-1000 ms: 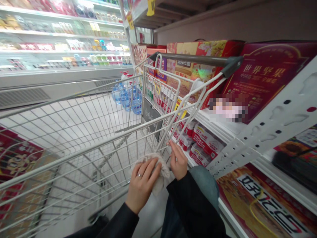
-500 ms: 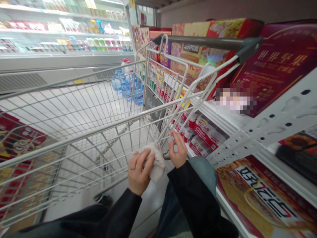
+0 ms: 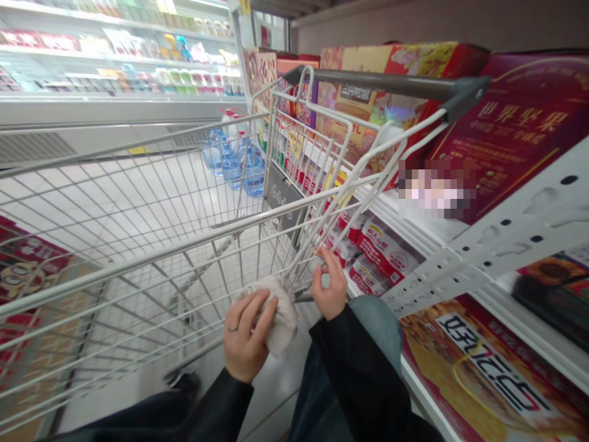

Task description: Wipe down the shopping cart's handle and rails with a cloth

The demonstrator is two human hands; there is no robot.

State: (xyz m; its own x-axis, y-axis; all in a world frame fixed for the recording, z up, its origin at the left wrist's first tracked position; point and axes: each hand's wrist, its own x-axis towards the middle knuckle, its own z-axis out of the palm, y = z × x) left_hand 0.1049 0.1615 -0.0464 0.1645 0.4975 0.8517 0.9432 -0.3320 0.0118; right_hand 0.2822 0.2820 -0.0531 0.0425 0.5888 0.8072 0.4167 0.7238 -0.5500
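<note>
A grey wire shopping cart point(image 3: 216, 228) stands sideways in front of me, its dark handle at the upper right. Under the fingers of my left hand point(image 3: 248, 331) is a bunched off-white cloth point(image 3: 280, 316), pressed to the cart's near side below the top rail. The hand is closed over it, and a ring shows on one finger. My right hand point(image 3: 330, 285) is at the cart's lower rear corner, fingers curled, with the fingertips at the thin wires. Thumb and fingers form a loop there; the exact contact is hard to see.
Shelves with gift boxes point(image 3: 519, 129) and wrapped bottle packs point(image 3: 380, 248) rise close on my right. A large snack box point(image 3: 497, 362) sits low there. Water jugs point(image 3: 251, 166) stand on the floor beyond the cart. A chilled display point(image 3: 115, 110) lines the back; red cartons point(image 3: 27, 264) lie left.
My left hand and the cloth have shifted slightly left and down along the cart's side. My right hand stays at nearly the same spot. The view has tilted a little.
</note>
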